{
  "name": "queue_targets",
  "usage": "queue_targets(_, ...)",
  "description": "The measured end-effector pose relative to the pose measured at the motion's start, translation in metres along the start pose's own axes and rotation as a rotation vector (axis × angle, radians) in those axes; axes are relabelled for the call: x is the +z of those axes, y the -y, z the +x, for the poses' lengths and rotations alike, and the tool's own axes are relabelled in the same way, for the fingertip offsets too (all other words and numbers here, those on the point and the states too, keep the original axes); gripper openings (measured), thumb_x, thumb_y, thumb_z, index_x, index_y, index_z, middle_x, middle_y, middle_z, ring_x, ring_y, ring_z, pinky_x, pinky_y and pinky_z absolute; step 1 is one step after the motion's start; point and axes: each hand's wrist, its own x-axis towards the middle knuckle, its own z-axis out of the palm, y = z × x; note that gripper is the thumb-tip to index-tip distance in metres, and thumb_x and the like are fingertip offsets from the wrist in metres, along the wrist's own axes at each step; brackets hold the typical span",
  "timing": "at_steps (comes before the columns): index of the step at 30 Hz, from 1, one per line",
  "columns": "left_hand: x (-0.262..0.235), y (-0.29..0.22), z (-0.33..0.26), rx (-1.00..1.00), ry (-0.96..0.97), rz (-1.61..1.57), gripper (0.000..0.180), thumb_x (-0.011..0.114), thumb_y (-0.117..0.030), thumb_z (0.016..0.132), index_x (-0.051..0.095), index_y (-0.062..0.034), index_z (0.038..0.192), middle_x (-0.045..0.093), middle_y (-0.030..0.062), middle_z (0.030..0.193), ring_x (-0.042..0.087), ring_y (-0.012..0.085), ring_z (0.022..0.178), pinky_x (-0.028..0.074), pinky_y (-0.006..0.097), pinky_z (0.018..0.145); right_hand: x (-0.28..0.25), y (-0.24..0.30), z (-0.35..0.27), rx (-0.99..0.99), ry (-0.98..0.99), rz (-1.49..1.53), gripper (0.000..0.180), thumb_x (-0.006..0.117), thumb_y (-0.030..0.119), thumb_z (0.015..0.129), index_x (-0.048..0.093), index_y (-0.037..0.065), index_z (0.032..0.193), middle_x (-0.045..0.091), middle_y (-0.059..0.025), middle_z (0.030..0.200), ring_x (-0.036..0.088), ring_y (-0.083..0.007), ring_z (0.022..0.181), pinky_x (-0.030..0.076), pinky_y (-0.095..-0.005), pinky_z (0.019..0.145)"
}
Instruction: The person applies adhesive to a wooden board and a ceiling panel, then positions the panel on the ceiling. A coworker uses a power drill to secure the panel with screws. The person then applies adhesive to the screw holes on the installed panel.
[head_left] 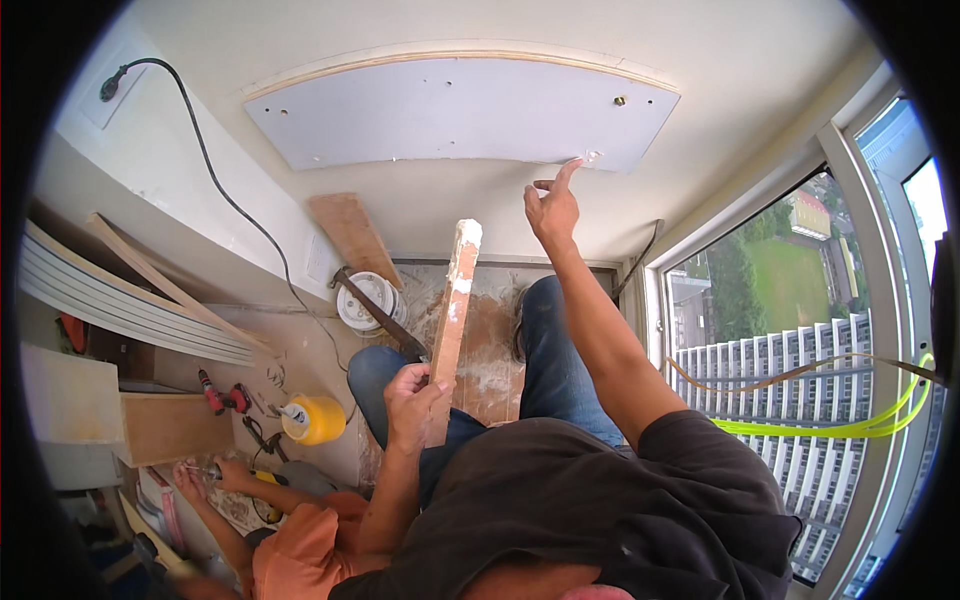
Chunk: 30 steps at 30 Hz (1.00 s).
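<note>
My left hand (pixel 412 408) is closed round the lower part of a wooden strip (pixel 452 335). The strip stands nearly upright before me, its top end coated in white paste (pixel 468 237). My right hand (pixel 553 208) reaches up to a long pale grey panel (pixel 450 110) on the wall. Its index finger is stretched out to the panel's lower edge, beside a white smear (pixel 593 156); the other fingers are partly bent, and nothing shows in that hand. The panel has several small holes and a brass-coloured fitting (pixel 620 101) near its right end.
A hammer (pixel 375 308) lies across a white bucket (pixel 362 300), near a leaning board (pixel 352 235). A black cable (pixel 210 165) hangs at left. A co-worker's hands (pixel 205 478) are lower left, near a yellow container (pixel 315 420) and red drill (pixel 222 395). Windows (pixel 790 260) flank the right.
</note>
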Motion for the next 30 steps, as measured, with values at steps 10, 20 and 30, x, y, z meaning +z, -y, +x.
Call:
queue_targets(10,0.012,-0.014,0.0,0.0,0.035,-0.045,0.03,0.07,0.002,0.089,0.062,0.008,0.118,0.075,0.019,0.099,0.072,0.02,0.079,0.06,0.032,0.071,-0.069,0.062,-0.052,-0.537,-0.122,0.268,0.071,0.063,-0.001,0.086,0.041,-0.004,0.154,0.061,-0.0238,0.132,0.064,-0.034,0.112,0.052,-0.0418,0.097)
queue_targets(20,0.016,-0.027,-0.015,0.192,-0.152,0.11,0.028,0.077,-0.002,0.089,0.067,0.0063,0.114,0.075,0.0096,0.091,0.068,0.0104,0.073,0.055,0.025,0.064,-0.059,0.081,-0.116,0.443,0.701,1.252,0.07,0.056,0.008,0.073,0.056,0.007,0.143,0.049,-0.0075,0.154,0.039,-0.0292,0.147,0.038,-0.0453,0.111)
queue_targets(30,-0.015,-0.041,-0.04,-0.061,0.1,-0.083,0.024,0.067,-0.006,0.096,0.064,0.008,0.115,0.074,0.0185,0.102,0.076,0.0234,0.082,0.064,0.032,0.065,-0.067,0.088,-0.094,0.375,1.095,1.368,0.062,0.054,0.008,0.072,0.063,0.005,0.134,0.052,-0.0092,0.152,0.038,-0.0303,0.148,0.029,-0.0609,0.115)
